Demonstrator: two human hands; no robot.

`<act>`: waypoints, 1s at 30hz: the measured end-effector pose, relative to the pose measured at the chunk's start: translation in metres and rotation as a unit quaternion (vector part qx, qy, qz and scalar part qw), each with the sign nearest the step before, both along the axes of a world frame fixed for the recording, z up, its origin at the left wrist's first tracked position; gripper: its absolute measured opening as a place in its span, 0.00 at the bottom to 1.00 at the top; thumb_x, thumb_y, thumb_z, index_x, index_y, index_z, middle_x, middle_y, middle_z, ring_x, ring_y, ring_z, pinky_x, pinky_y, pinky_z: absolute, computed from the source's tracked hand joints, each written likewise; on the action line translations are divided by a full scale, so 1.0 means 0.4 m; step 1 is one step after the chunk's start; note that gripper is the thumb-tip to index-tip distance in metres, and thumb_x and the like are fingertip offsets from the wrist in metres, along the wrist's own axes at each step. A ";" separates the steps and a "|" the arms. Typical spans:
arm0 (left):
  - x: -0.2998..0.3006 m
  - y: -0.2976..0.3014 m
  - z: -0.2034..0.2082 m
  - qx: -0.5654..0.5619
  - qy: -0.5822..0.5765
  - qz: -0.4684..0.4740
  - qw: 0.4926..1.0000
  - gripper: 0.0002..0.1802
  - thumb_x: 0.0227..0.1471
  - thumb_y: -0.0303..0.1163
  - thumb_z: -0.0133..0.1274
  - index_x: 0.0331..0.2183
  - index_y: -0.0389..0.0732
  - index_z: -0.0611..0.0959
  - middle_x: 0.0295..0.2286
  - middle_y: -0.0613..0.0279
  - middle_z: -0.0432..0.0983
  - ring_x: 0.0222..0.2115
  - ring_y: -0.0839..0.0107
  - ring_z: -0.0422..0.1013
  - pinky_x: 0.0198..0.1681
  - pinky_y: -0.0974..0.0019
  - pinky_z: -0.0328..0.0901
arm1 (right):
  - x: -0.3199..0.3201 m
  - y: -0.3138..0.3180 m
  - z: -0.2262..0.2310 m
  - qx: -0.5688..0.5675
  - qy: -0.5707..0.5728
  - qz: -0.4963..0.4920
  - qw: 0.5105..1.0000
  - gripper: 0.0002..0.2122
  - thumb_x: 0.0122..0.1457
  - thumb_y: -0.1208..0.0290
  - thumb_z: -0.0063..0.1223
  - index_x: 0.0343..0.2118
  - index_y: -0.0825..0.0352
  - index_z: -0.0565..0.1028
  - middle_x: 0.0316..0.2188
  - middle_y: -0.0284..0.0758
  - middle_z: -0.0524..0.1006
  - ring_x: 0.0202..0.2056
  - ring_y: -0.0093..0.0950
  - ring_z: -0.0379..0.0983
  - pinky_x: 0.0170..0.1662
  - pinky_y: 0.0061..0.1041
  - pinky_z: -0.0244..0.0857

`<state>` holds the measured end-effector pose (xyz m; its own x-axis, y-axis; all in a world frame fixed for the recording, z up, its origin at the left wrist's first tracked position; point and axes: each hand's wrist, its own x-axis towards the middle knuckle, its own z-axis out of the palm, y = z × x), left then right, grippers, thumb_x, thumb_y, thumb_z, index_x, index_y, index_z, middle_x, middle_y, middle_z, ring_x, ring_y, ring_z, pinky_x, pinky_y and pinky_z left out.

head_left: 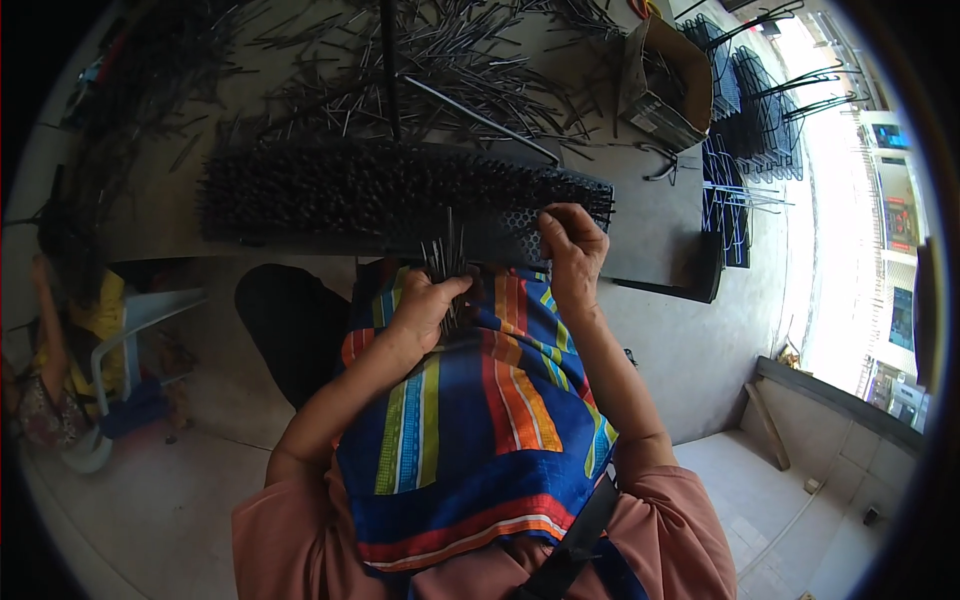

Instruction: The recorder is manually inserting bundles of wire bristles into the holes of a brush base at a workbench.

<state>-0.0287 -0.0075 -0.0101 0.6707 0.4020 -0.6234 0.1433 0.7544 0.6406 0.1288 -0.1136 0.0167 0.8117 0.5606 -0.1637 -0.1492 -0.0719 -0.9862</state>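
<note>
My left hand [428, 302] is wrapped round a bundle of thin dark metal rods [447, 245], which stick up past the thumb and hang below the fist. Above it lies a long dark rack with a perforated plate [512, 230]. Short dark rods [350, 190] stand packed upright over most of this rack, while a patch of bare holes shows at its near right part. Over that patch my right hand [578, 252] is closed, thumb and fingers pinched together. Whatever the pinch may hold is too small or hidden to make out.
Loose metal rods [440, 80] lie heaped across the table behind the rack. An open cardboard box [660, 100] stands at the back right, with black wire racks [765, 110] beyond it. Another person's arm [48, 320] shows at the far left, near a blue-and-white chair [140, 310].
</note>
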 end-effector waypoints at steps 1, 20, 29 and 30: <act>-0.004 -0.007 -0.009 0.000 0.001 0.003 1.000 0.08 0.50 0.19 0.52 0.35 0.36 0.80 0.29 0.58 0.79 0.27 0.68 0.78 0.26 0.66 0.75 | 0.011 0.006 -0.001 0.004 -0.078 -0.037 0.996 0.01 0.56 0.80 0.55 0.30 0.68 0.77 0.19 0.23 0.70 0.19 0.11 0.61 0.22 0.13 0.53; -0.001 -0.006 0.016 -0.029 -0.017 0.009 0.999 0.06 0.48 0.22 0.55 0.33 0.36 0.81 0.26 0.59 0.79 0.23 0.70 0.76 0.22 0.70 0.68 | 0.022 0.078 -0.026 -0.119 -0.471 0.067 0.872 0.07 0.45 0.79 0.62 0.29 0.68 0.79 0.23 0.35 0.75 0.23 0.28 0.74 0.26 0.21 0.65; 0.003 -0.015 0.025 -0.022 -0.066 -0.003 0.998 0.08 0.47 0.19 0.55 0.34 0.32 0.83 0.28 0.57 0.81 0.26 0.70 0.78 0.28 0.69 0.73 | -0.032 0.004 -0.009 -0.144 0.010 0.231 0.962 0.04 0.50 0.77 0.60 0.28 0.71 0.78 0.19 0.28 0.75 0.23 0.17 0.70 0.26 0.18 0.64; 0.007 -0.018 0.028 -0.004 -0.054 -0.017 0.998 0.08 0.48 0.18 0.55 0.34 0.32 0.83 0.28 0.56 0.81 0.27 0.69 0.78 0.30 0.69 0.74 | -0.044 -0.008 -0.030 -0.143 -0.021 0.238 0.960 0.03 0.52 0.77 0.59 0.26 0.71 0.78 0.18 0.27 0.75 0.22 0.14 0.69 0.25 0.16 0.63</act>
